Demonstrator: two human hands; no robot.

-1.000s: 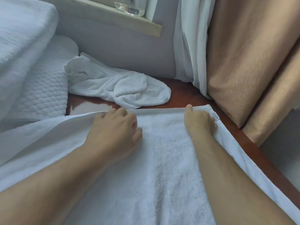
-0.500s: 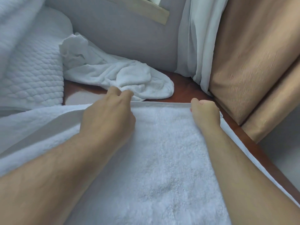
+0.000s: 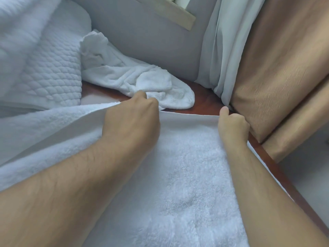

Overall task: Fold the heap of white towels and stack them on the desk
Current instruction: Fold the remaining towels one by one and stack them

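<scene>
A large white towel point(image 3: 187, 172) lies spread over the red-brown desk point(image 3: 204, 104), its smooth far hem running across the middle of the view. My left hand point(image 3: 132, 120) grips that hem with curled fingers and lifts it slightly off the desk. At the hem's right corner, my right hand point(image 3: 232, 124) pinches the cloth, thumb up. Beyond the hem a crumpled white towel point(image 3: 142, 82) lies on the desk.
A quilted white bundle point(image 3: 53, 72) stands at the left, with more white terry cloth point(image 3: 19, 38) above it. A grey wall point(image 3: 142, 36) backs the desk. White sheer curtain point(image 3: 213, 56) and tan drape point(image 3: 277, 65) hang at the right, close to the desk edge.
Both hands went from resting on the far hem to gripping it, fingers now curled round the edge. The hem has risen a little at the left.
</scene>
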